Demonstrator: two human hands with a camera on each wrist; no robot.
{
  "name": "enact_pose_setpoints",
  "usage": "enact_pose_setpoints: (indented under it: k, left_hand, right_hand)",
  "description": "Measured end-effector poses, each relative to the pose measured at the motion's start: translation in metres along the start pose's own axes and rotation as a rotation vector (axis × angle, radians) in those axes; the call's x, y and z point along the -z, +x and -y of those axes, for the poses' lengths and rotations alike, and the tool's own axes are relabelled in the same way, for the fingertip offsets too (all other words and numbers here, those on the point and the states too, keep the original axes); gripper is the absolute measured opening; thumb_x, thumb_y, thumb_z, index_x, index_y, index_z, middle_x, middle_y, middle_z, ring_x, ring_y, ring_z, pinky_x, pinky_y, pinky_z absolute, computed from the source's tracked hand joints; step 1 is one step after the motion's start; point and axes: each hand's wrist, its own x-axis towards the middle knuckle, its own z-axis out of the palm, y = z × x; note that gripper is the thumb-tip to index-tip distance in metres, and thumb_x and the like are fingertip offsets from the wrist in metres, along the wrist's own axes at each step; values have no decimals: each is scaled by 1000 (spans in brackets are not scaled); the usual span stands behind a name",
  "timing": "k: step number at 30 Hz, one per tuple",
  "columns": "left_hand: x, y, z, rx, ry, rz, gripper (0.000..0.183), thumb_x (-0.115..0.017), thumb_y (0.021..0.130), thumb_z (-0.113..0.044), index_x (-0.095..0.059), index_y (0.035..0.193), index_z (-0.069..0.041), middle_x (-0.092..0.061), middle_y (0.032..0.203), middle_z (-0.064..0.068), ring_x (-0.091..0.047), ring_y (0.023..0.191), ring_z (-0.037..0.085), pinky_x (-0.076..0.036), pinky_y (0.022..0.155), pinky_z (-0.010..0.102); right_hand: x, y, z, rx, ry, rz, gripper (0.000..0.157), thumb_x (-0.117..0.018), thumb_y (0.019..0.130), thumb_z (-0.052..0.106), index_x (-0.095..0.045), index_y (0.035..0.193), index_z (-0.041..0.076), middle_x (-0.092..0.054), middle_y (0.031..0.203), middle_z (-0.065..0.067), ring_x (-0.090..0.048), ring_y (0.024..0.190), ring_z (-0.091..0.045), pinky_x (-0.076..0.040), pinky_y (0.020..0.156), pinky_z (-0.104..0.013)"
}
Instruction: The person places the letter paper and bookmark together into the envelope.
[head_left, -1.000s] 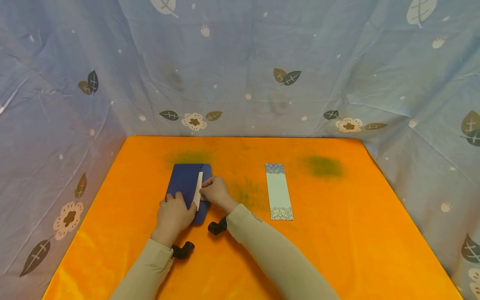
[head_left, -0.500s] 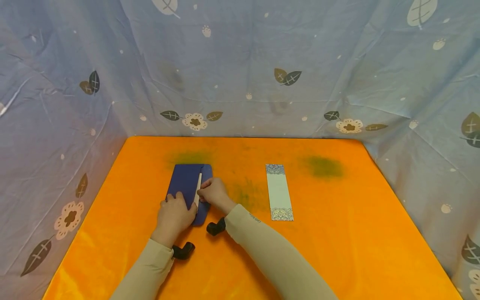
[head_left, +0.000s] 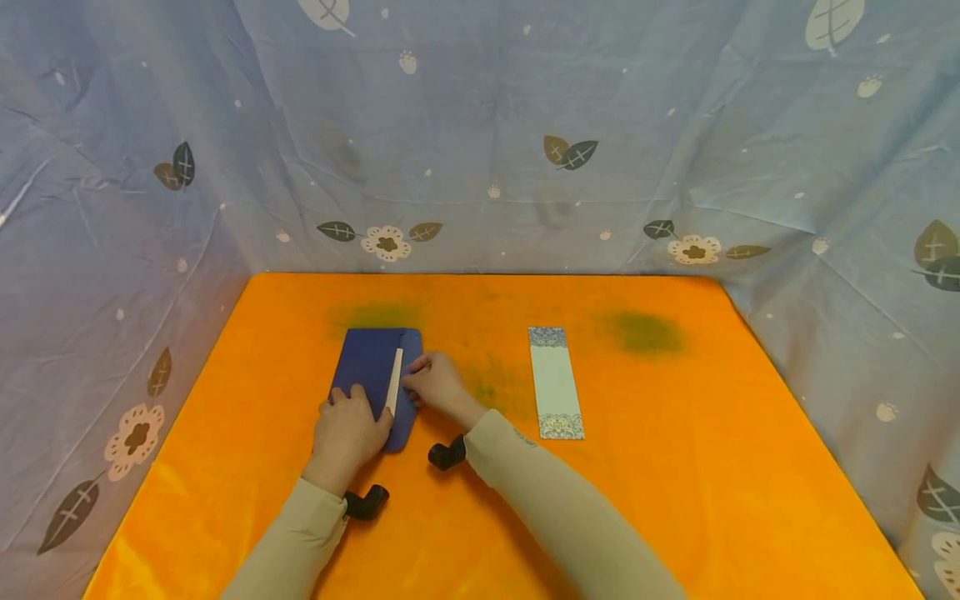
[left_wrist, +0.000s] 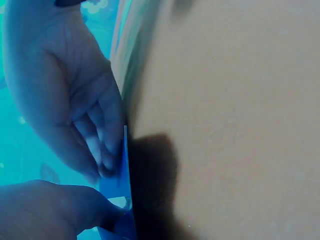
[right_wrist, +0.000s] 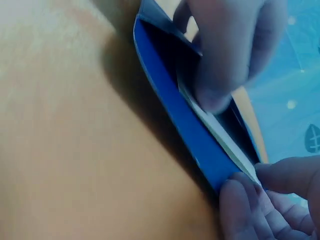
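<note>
Right fingers [head_left: 420, 364] bent — could not tell if pinching; white paper [head_left: 394, 382] lay just left of them, long side pointing away — left hand [head_left: 349, 431], closer, held blue envelope [head_left: 366, 358].

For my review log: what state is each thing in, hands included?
Dark blue rectangular paper envelope: flap unfolded, mouth parted.
White paper strip: in the envelope's mouth, edge showing.
Pale rectangular card with patterned ends: lying flat.
Left hand: on the envelope, thumb at its mouth.
Right hand: at the flap, grip unclear.
Blue leaf-print fabric: creased.
</note>
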Motion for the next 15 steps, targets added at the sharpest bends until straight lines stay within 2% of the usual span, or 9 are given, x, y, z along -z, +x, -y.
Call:
enact_pose_setpoints:
  k: [5, 8, 12, 15]
  left_hand:
    - [0, 0, 0, 2, 8, 13, 72, -59, 91, -38, -41, 130, 20, -42, 119, 46, -47, 103, 60, -44, 84, 63]
    - [-1, 1, -1, -2, 18, 19, 73, -59, 91, -39, -41, 131, 19, -41, 119, 46, -47, 103, 60, -44, 84, 63]
    - [-1, 0, -3, -5, 35, 16, 73, -59, 91, -38, -40, 132, 19, -39, 122, 47, -45, 104, 61, -45, 84, 63]
    - [-1, -1, -4, -2, 40, 5, 73, -59, 91, -37, -40, 132, 20, -38, 122, 48, -45, 105, 62, -46, 84, 63]
  right_hand:
    - [25, -5, -3, 53, -92, -19, 34, -69, 90, 16, -56, 115, -2, -66, 83, -11, -64, 68, -27, -52, 58, -31]
    - [42, -8, -6, 73, -143, -76, 39, -71, 89, 20, -56, 117, -1, -66, 84, -8, -64, 68, -27, -51, 57, -30]
    - [64, -11, -10, 75, -178, -143, 42, -73, 88, 22, -57, 119, -1, -66, 83, -10, -65, 68, -30, -52, 57, -31]
    - [79, -15, -10, 58, -166, -157, 45, -72, 88, 25, -55, 121, -1, -66, 87, -14, -65, 71, -33, -54, 60, -35]
